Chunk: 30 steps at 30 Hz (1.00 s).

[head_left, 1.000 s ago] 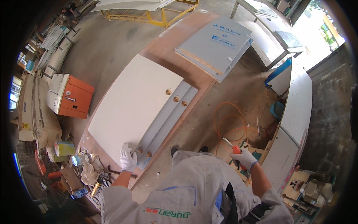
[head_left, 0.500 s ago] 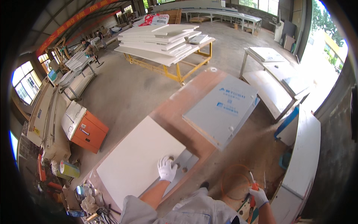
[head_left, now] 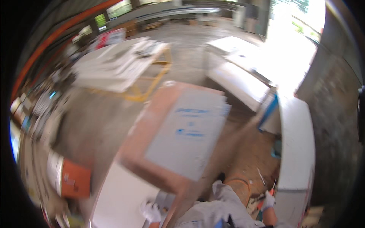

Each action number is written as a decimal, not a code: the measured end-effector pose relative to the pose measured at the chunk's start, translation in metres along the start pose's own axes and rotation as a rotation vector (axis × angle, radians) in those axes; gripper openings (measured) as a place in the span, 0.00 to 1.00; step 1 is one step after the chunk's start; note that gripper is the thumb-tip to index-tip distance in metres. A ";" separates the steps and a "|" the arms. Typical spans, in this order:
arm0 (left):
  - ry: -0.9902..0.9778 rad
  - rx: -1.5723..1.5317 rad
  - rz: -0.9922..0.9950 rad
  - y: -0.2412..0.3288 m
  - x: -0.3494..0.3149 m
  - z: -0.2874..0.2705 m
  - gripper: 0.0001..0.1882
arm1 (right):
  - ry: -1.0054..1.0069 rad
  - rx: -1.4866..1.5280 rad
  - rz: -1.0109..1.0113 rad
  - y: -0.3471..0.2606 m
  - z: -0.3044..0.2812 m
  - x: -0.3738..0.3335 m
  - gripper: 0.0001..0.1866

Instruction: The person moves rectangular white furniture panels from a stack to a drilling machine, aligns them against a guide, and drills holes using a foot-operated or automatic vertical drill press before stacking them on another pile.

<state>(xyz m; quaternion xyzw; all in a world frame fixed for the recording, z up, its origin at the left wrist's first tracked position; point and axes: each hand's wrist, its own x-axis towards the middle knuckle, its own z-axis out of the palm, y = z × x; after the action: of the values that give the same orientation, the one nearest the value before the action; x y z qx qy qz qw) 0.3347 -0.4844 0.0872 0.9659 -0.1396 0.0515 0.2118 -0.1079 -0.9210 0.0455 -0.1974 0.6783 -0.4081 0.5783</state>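
Observation:
In a white glove, my left hand (head_left: 151, 212) rests with fingers apart on the right edge of a white panel (head_left: 121, 193). Next to those fingers a grey piece (head_left: 164, 199) with small round spots sticks out from under the panel. Low on the right, my right hand (head_left: 268, 200), also gloved, is closed round an orange-handled tool (head_left: 271, 192) with a thin metal tip; its exact kind is too blurred to tell. Farther along the same reddish-brown worktable (head_left: 131, 152) lies a grey sheet (head_left: 182, 140) with blue print.
A coiled orange hose (head_left: 247, 186) lies on the floor beside my legs. To the right runs a long white bench (head_left: 296, 144). An orange box (head_left: 76, 178) stands at left. White panels (head_left: 114, 64) are stacked on a yellow frame (head_left: 140, 93). A metal table (head_left: 239, 79) stands near the bright doorway.
The view has swung right and blurred, so the worktable and panels appear farther left. My left hand stays at the panel's edge; my right hand still holds the orange-handled tool.

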 end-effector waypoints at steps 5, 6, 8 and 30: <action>0.091 0.245 -0.148 0.026 0.029 -0.007 0.17 | 0.368 0.128 0.090 -0.066 0.007 0.088 0.08; 0.089 0.237 -0.120 0.040 0.051 0.004 0.17 | 0.223 0.067 0.099 -0.076 0.017 0.104 0.07; 0.168 0.142 -0.051 0.068 0.107 0.017 0.17 | -0.073 -0.080 0.124 -0.089 0.043 0.116 0.08; -0.044 -0.865 0.131 0.711 0.558 0.316 0.15 | -0.678 -0.440 0.089 -0.486 0.551 0.311 0.13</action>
<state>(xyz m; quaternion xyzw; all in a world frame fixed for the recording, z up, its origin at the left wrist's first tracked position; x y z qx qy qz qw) 0.6733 -1.3764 0.1702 0.7782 -0.2136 -0.0189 0.5903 0.2346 -1.6167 0.2327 -0.4103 0.5279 -0.1398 0.7304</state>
